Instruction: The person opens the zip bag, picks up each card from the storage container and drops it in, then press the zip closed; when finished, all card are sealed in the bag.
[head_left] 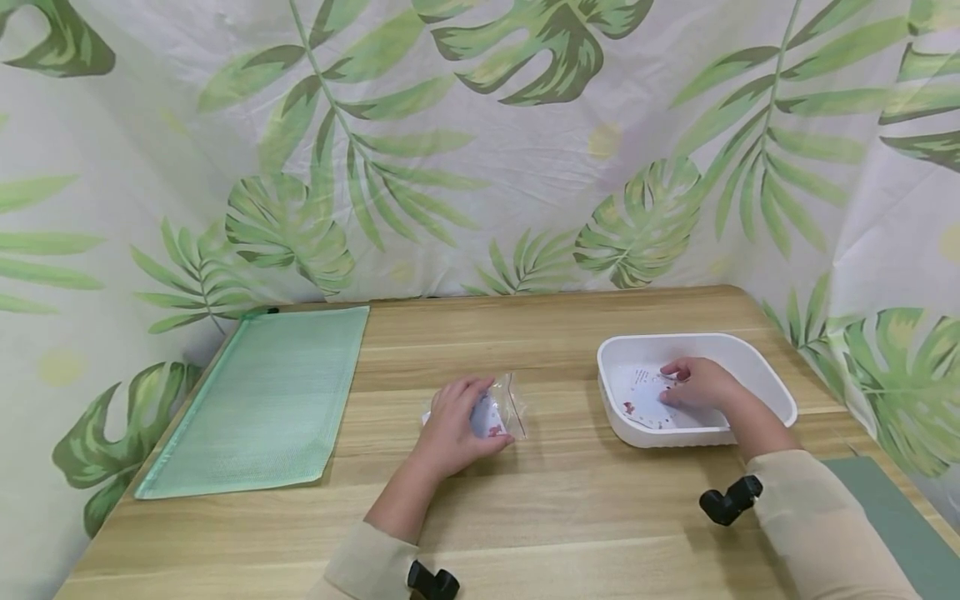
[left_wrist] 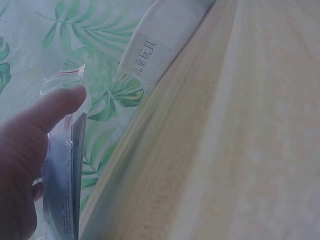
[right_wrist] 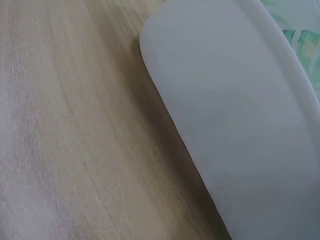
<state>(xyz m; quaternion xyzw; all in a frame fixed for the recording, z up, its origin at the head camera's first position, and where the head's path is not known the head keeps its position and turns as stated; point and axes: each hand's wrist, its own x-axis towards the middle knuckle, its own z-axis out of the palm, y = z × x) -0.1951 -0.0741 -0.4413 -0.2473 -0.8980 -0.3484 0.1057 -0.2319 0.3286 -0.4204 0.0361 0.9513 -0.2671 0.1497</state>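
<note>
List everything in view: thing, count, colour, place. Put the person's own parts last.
table: one, light wood, under everything.
mesh pouch: one, pale green, flat on the table's left side.
tub: one, white, on the table's right side.
cards: a few, white with red marks, inside the tub.
clear bag: one, transparent with cards inside, at table centre.
backdrop: one, white with green leaf print, behind and beside the table.
mat: one, dark green, at the table's right front corner.
left hand: one, grips the clear bag.
right hand: one, inside the tub, fingers on the cards.
</note>
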